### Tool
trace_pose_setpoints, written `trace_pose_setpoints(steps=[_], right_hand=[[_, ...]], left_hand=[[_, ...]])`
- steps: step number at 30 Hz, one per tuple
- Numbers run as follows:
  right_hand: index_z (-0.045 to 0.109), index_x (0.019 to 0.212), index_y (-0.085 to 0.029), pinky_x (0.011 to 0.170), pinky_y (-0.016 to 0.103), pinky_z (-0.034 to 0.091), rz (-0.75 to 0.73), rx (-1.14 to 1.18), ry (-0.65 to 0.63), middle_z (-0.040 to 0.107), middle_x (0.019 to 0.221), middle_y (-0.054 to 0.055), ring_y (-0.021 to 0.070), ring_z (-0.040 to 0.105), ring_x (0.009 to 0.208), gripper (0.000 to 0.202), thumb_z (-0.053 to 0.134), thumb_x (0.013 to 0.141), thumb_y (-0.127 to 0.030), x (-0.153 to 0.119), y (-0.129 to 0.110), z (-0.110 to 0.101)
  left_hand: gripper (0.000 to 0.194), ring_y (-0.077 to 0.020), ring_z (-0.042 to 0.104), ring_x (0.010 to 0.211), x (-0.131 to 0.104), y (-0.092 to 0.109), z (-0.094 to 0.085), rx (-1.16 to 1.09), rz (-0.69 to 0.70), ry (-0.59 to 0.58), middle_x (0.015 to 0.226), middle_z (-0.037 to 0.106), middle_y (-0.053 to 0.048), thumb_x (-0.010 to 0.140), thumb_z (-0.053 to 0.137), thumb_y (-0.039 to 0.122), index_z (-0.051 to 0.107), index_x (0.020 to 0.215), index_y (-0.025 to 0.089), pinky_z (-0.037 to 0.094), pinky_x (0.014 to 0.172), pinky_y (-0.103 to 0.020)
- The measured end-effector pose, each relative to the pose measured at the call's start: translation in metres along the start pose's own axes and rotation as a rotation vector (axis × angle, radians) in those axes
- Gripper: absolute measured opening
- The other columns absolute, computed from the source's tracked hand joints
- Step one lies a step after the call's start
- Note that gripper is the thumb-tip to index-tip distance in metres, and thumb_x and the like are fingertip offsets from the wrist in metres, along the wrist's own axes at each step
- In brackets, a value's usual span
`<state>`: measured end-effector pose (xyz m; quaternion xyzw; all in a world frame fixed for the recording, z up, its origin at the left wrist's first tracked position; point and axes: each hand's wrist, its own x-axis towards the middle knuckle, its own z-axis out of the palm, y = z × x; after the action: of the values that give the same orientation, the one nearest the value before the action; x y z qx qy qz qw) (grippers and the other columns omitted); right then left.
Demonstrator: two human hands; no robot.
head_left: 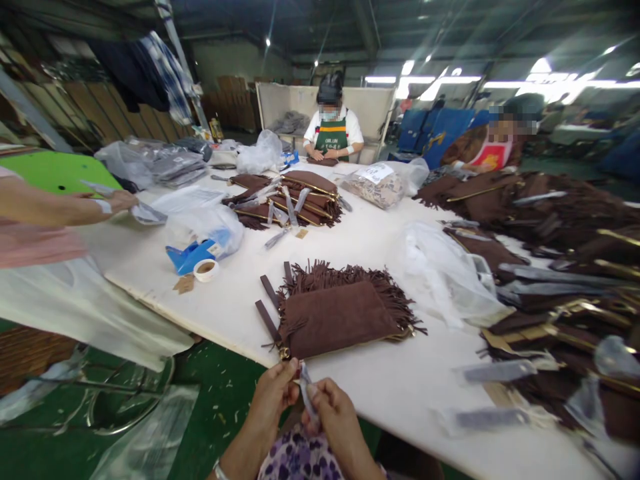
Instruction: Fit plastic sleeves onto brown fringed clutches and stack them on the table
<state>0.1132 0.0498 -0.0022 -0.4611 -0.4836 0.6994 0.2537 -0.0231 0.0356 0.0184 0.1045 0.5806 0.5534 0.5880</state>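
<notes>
A brown fringed suede bag [335, 317] lies flat on the white table in front of me, its fringe spread along the far side. Short brown straps [267, 320] stick out at its left, by a gold metal clasp [284, 352]. My left hand [273, 397] is closed in a pinch just below that clasp, at the upper end of a narrow plastic-wrapped strip [309, 403]. The fingers of my right hand [334, 407] are closed around the strip's lower part. Whether the strip is joined to the bag is hidden by my fingers.
More brown bags with wrapped strips lie in a pile [290, 197] and a large heap [565, 267]. Clear plastic bags [445, 267], a tape roll [205, 269] and a blue tape dispenser [193, 255] are on the table [240, 293]. Several people stand around it.
</notes>
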Motion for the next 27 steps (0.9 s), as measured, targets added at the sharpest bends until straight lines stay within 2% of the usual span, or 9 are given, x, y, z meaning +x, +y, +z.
trace_pose_setpoints(steps=[3,6,10,13,15,17,21,24,27], right_hand=[[0.049,0.082,-0.018,0.04,0.02,0.034,0.185,0.289,-0.142,0.062,0.057,0.0,0.009,0.045,0.036,0.047,0.051,0.077,-0.065,0.005,0.008,0.004],[0.048,0.081,-0.019,0.04,0.019,0.033,0.144,0.252,-0.144,0.062,0.057,-0.001,0.0088,0.046,0.036,0.046,0.05,0.079,-0.065,0.004,0.01,0.004],[0.054,0.081,-0.019,0.049,0.023,0.039,-0.154,-0.288,0.105,0.061,0.059,0.0,0.0133,0.054,0.048,0.038,0.039,0.092,-0.053,-0.001,0.01,-0.001],[0.063,0.101,-0.02,0.061,0.026,0.043,-0.51,-0.811,0.333,0.065,0.072,0.005,0.0178,0.061,0.065,0.031,0.036,0.097,-0.036,-0.003,0.012,-0.008],[0.062,0.112,-0.021,0.065,0.027,0.044,-0.647,-0.972,0.39,0.065,0.075,0.006,0.0191,0.061,0.069,0.03,0.038,0.097,-0.029,-0.004,0.01,-0.013],[0.062,0.114,-0.021,0.071,0.028,0.046,-0.636,-0.908,0.381,0.066,0.081,0.007,0.0194,0.061,0.075,0.03,0.039,0.096,-0.029,-0.006,0.004,-0.015],[0.063,0.102,-0.02,0.081,0.026,0.046,-0.369,-0.44,0.301,0.067,0.096,0.006,0.0187,0.061,0.09,0.031,0.038,0.096,-0.038,-0.009,-0.01,-0.012],[0.063,0.088,-0.018,0.064,0.024,0.045,-0.183,-0.143,0.251,0.063,0.074,0.002,0.0168,0.057,0.07,0.034,0.045,0.09,-0.047,-0.006,-0.007,-0.008],[0.059,0.076,-0.016,0.05,0.022,0.036,-0.063,0.069,0.163,0.053,0.054,-0.003,0.0122,0.046,0.05,0.036,0.054,0.082,-0.051,-0.002,0.004,-0.005]], left_hand=[[0.037,-0.0043,0.041,0.043,-0.001,0.002,0.0,-0.029,0.012,-0.018,0.058,0.052,0.003,0.075,0.07,0.049,0.061,0.076,0.012,0.033,0.042,-0.015],[0.036,-0.0041,0.041,0.043,-0.001,0.004,0.001,-0.073,0.023,-0.009,0.059,0.053,0.003,0.075,0.072,0.047,0.061,0.076,0.013,0.034,0.042,-0.016],[0.036,-0.0034,0.044,0.043,0.003,0.006,0.003,-0.063,0.02,0.014,0.064,0.057,0.001,0.073,0.074,0.045,0.06,0.076,0.012,0.035,0.041,-0.014],[0.036,-0.0035,0.046,0.043,0.006,0.006,0.006,-0.065,0.008,0.069,0.066,0.059,0.0,0.07,0.077,0.043,0.06,0.075,0.012,0.037,0.04,-0.014],[0.035,-0.0037,0.046,0.043,0.008,0.005,0.007,-0.092,0.003,0.087,0.065,0.059,0.0,0.069,0.078,0.042,0.059,0.073,0.012,0.038,0.04,-0.014],[0.033,-0.004,0.047,0.043,0.009,0.005,0.008,-0.119,0.001,0.09,0.066,0.06,0.0,0.07,0.078,0.039,0.058,0.074,0.013,0.04,0.04,-0.014],[0.029,-0.0046,0.049,0.045,0.009,0.002,0.006,-0.129,-0.008,0.085,0.068,0.061,-0.001,0.071,0.078,0.034,0.059,0.076,0.013,0.043,0.042,-0.014],[0.028,-0.0048,0.049,0.045,0.011,0.001,0.005,-0.114,0.0,0.07,0.068,0.061,-0.001,0.073,0.076,0.035,0.059,0.077,0.014,0.043,0.043,-0.015],[0.029,-0.0051,0.049,0.045,0.015,0.001,0.005,-0.083,0.017,0.047,0.066,0.061,0.0,0.073,0.075,0.037,0.058,0.074,0.014,0.042,0.044,-0.015]])
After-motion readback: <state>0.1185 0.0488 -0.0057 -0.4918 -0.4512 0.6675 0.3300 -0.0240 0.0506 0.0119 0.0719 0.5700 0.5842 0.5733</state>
